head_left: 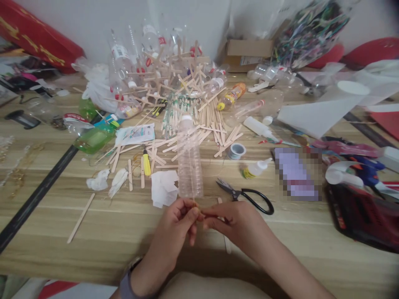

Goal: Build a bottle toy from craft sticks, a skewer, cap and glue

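Observation:
My left hand (182, 222) and my right hand (232, 218) meet at the front of the table. My left thumb and fingers pinch a thin pale stick (193, 192), which rises in front of the bottle. My right fingertips are closed against the left ones, around something small and brownish that is mostly hidden. Just beyond the hands is a clear ribbed plastic bottle (190, 166) with a white cap. Black-handled scissors (237, 193) lie beside my right hand, their blades apart. A wooden craft stick (228, 245) is partly under my right wrist.
White paper pieces (163, 189), a yellow-handled tool (146, 162), a tape roll (237, 150) and a small glue bottle (257, 167) surround the bottle. Behind are heaped craft sticks (199, 135) and plastic bottles (120, 58). A red-and-black case (358, 211) stands right.

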The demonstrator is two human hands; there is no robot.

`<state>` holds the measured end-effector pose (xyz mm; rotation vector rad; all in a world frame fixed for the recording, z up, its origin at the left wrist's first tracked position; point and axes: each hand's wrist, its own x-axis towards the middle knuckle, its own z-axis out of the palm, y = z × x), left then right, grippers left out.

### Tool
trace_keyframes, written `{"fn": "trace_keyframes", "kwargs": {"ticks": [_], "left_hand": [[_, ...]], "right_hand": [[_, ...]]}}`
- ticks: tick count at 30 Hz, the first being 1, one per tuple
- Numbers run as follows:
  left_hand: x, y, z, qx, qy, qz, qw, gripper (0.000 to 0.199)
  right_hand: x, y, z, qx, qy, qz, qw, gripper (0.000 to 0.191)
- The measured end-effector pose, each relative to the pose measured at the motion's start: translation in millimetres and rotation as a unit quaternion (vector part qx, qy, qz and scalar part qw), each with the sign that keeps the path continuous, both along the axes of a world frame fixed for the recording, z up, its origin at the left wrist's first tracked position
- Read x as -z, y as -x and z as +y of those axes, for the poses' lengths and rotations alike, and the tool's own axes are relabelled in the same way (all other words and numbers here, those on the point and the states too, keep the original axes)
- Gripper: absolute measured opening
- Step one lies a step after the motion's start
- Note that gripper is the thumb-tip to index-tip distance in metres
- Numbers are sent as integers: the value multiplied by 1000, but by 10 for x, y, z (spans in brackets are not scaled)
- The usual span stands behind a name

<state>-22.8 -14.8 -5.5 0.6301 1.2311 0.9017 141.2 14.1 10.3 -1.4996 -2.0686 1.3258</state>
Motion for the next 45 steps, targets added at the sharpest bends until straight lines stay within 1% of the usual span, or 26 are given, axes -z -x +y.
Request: {"fn": "trace_keyframes", "kwargs": {"ticks": [1, 2, 3, 5, 6, 8, 10, 12, 14, 16, 19, 21, 23, 25, 27, 28, 30, 31, 33, 34, 36, 38, 40, 42, 43, 45], "left_hand": [[-5, -8, 2, -5, -3, -6, 1000, 33], [-9, -15, 5, -10, -7, -11, 1000, 32], [-10, -21, 8, -14, -11, -15, 1000, 32], [-2, -29, 11, -20, -16, -17, 1000, 32], [7, -31, 9, -22, -15, -18, 999, 33], [32, -30, 1, -21, -11, -15, 1000, 37], [59, -25, -12, -13, -8, -8, 1000, 42], [86, -21, -25, 1, -9, 0, 1000, 47], [119, -24, -42, 9, -9, 6, 1000, 51], [157, -32, -69, 2, -2, 18, 1000, 54], [185, -32, -128, -14, 8, 44, 999, 51], [154, -4, -170, -12, 0, 51, 999, 48], [84, 54, -198, -9, -21, 67, 998, 41], [3, 128, -197, -5, -50, 121, 991, 28], [-52, 195, -160, -1, -90, 192, 977, 17], [-63, 220, -128, -2, -106, 225, 968, 14], [-56, 253, -44, 0, -119, 265, 957, 15], [-45, 262, 4, 1, -112, 271, 956, 15], [-30, 282, 104, 26, -95, 268, 958, 15], [-32, 297, 152, 59, -91, 263, 959, 14], [-62, 347, 242, 149, -92, 252, 952, 14], [-114, 414, 318, 232, -83, 235, 940, 20], [-159, 469, 373, 289, -77, 188, 936, 19], [-174, 479, 394, 308, -80, 109, 942, 16], [-166, 462, 390, 299, -82, 69, 948, 15], [-125, 391, 350, 246, -83, 10, 966, 15]], "right_hand": [[13, 22, -7, 7, -20, -7, 1000, 16], [39, 47, -15, 16, -23, 7, 1000, 16], [75, 72, -21, 28, -12, 39, 999, 16], [161, 122, -27, 57, 40, 135, 988, 15], [202, 147, -28, 73, 75, 189, 976, 14], [264, 197, -31, 104, 142, 282, 943, 15], [294, 247, -40, 126, 191, 343, 911, 24], [299, 298, -56, 143, 215, 378, 889, 31], [297, 346, -74, 163, 225, 389, 878, 31], [301, 382, -89, 193, 231, 386, 872, 30], [316, 395, -89, 237, 224, 360, 874, 32], [317, 376, -75, 254, 213, 348, 877, 34], [306, 349, -61, 264, 207, 352, 874, 36], [290, 333, -59, 267, 212, 368, 865, 38], [280, 336, -73, 262, 222, 386, 856, 39], [279, 344, -85, 259, 222, 394, 853, 38], [288, 364, -108, 252, 215, 406, 851, 37], [296, 374, -119, 250, 211, 410, 851, 36], [310, 387, -134, 243, 210, 413, 852, 35], [314, 391, -139, 240, 212, 412, 853, 35], [309, 394, -146, 236, 221, 407, 854, 36], [287, 397, -152, 232, 233, 404, 854, 37], [258, 403, -157, 231, 245, 410, 848, 38], [237, 411, -160, 232, 258, 421, 838, 38], [233, 414, -162, 234, 265, 428, 831, 38], [238, 419, -167, 240, 288, 444, 814, 39]]}}
